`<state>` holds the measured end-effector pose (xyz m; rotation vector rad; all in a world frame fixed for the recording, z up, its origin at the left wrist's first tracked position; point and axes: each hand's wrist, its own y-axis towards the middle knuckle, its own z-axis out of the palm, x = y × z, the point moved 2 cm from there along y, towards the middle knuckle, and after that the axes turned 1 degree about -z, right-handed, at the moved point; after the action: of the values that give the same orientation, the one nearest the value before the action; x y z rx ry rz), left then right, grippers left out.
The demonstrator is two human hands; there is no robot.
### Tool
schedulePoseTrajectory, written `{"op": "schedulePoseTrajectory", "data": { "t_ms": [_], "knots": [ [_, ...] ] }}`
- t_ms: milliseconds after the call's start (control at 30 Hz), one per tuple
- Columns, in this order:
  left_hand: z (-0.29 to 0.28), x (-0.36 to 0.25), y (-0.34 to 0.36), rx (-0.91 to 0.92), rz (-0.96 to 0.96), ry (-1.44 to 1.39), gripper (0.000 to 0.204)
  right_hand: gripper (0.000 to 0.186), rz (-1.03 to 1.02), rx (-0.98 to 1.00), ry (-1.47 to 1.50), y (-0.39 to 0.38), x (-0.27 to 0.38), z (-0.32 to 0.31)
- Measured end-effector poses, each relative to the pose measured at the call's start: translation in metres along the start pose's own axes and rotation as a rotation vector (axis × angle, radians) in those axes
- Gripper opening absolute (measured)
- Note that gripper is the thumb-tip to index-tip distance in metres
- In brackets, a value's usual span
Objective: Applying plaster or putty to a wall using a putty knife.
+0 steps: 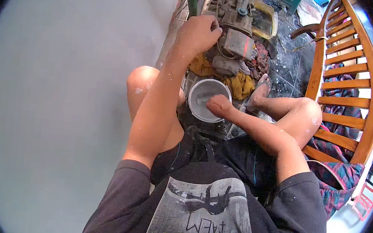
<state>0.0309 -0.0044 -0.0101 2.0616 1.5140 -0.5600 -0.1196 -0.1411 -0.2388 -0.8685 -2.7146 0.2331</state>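
Here, right hand overhangs bucket, contents unclear.

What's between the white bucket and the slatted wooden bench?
Head view: between bucket and bench are the person's bent right leg and foot, the right forearm also crossing there.

Apparently a household's cluttered work corner: slatted wooden bench at right, grimy engine-like machine and mustard rag upper centre, plain wall left.
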Motion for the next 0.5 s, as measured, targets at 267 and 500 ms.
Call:
{"op": "schedulePoseTrajectory", "data": {
  "t_ms": [267,500],
  "knots": [
    [0.001,0.0,0.002,-0.006,0.004,0.038,0.031,0.017,0.126,-0.053,0.011,0.014,-0.029,-0.017],
    [-0.002,-0.002,-0.003,-0.004,-0.012,0.002,0.031,0.025,0.263,0.036,0.159,0.016,-0.016,-0.029]
  ]
}}
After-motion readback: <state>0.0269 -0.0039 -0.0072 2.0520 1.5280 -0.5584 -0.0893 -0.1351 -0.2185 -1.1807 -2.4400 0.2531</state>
